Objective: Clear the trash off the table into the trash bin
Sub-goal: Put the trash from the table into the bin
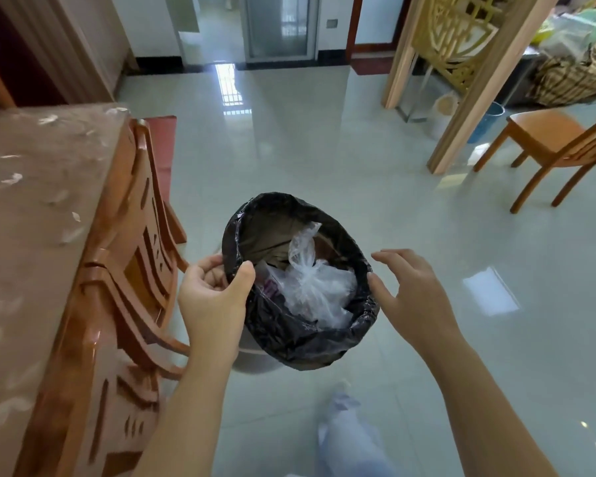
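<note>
A round trash bin (300,342) lined with a black bag stands on the floor in the middle of the view. Inside it lie a knotted clear plastic bag (310,284) and other wrappers. My left hand (214,297) grips the bin's left rim, thumb inside the liner. My right hand (410,290) hovers at the right rim with fingers spread, holding nothing. To the left is the table (25,256) under a brownish cover, with several small white scraps (12,179) scattered on it.
Wooden chairs (117,304) are pushed in along the table's right side, close to my left arm. Another wooden chair (558,149) stands at the right, by a wooden screen (461,80). Glossy tiled floor (324,149) stretches beyond the bin. My leg (351,438) shows below.
</note>
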A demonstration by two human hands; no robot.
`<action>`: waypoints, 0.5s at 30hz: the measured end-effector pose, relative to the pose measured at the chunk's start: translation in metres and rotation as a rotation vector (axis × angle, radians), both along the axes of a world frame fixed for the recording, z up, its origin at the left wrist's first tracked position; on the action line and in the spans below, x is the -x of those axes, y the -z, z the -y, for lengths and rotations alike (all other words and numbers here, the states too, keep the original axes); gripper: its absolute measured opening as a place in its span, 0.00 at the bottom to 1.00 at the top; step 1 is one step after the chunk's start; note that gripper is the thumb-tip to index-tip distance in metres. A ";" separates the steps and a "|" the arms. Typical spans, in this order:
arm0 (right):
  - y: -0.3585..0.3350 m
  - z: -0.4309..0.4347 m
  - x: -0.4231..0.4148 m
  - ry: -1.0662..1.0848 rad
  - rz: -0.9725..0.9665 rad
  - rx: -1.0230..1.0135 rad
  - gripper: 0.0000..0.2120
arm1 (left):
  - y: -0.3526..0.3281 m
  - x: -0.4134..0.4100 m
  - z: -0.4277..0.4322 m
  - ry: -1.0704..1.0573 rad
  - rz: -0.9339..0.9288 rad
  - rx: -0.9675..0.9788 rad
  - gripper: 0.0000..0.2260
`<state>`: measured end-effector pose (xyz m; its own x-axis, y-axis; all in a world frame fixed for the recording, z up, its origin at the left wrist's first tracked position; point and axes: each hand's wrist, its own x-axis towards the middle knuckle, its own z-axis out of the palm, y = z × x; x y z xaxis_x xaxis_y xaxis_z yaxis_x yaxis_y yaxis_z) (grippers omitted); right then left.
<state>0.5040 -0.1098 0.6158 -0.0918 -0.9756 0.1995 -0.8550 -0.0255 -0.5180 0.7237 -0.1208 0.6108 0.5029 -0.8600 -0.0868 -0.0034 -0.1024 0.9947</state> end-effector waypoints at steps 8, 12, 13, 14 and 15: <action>0.018 0.191 0.035 -0.062 0.020 -0.047 0.14 | 0.011 0.032 0.174 -0.086 0.046 -0.022 0.12; 0.008 0.291 0.045 -0.143 0.017 -0.048 0.14 | 0.000 0.042 0.263 -0.122 0.060 -0.026 0.10; 0.006 0.315 0.045 -0.157 0.015 -0.046 0.14 | 0.000 0.041 0.282 -0.130 0.065 -0.022 0.10; 0.004 0.338 0.045 -0.164 0.014 -0.048 0.14 | 0.000 0.039 0.300 -0.138 0.069 -0.022 0.10; 0.004 0.360 0.043 -0.166 0.016 -0.053 0.14 | 0.000 0.037 0.316 -0.150 0.072 -0.023 0.11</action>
<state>0.4607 -0.4694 0.6121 0.0692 -0.9868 0.1467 -0.8329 -0.1381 -0.5359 0.6866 -0.4368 0.6104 0.6311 -0.7730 -0.0644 -0.0579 -0.1297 0.9899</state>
